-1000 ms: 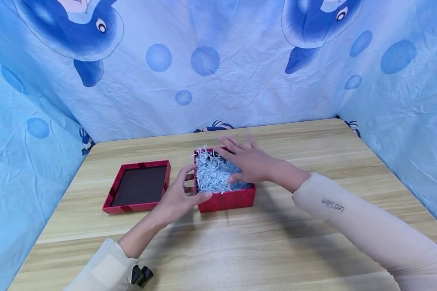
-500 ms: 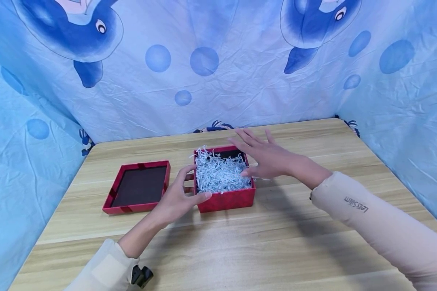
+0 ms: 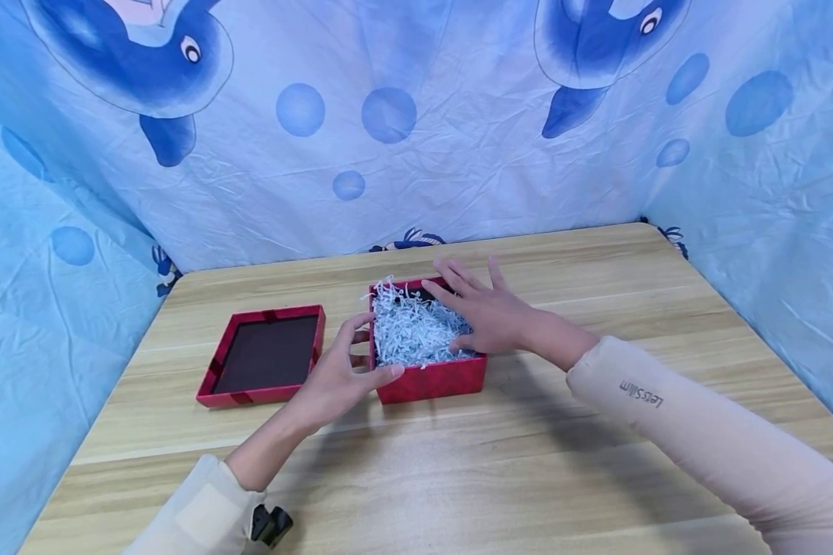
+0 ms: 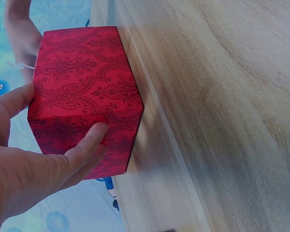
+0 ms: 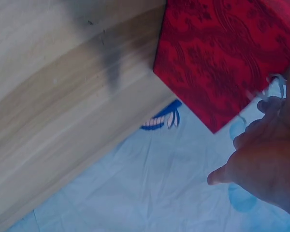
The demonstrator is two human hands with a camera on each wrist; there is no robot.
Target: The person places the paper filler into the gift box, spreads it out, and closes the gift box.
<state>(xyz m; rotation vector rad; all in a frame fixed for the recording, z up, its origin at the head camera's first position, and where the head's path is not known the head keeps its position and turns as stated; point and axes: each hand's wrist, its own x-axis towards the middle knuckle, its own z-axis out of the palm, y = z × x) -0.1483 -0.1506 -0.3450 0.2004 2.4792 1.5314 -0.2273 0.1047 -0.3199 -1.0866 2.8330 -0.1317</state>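
Observation:
A red patterned box (image 3: 430, 382) stands uncovered on the table, filled with pale shredded paper (image 3: 413, 331). Some strands poke over its far left corner, and a dark inner wall shows at the back. My left hand (image 3: 336, 381) holds the box at its near left corner, thumb at the front rim and fingers on the left side. In the left wrist view, its fingers (image 4: 89, 145) lie on the patterned wall. Over the right part of the paper spreads my right hand (image 3: 496, 314), fingers apart and fairly straight. It hides the box's right rim; whether the palm presses the paper I cannot tell.
Left of the box lies its red lid (image 3: 260, 397), inside up, with a dark lining. The wooden table (image 3: 458, 478) runs back to a blue curtain (image 3: 458, 185) printed with whales and bubbles. Curtain also hangs on both sides.
My right hand moved off to the right, uncovering more paper, then came back left over it. The left hand, box and lid stay where they were.

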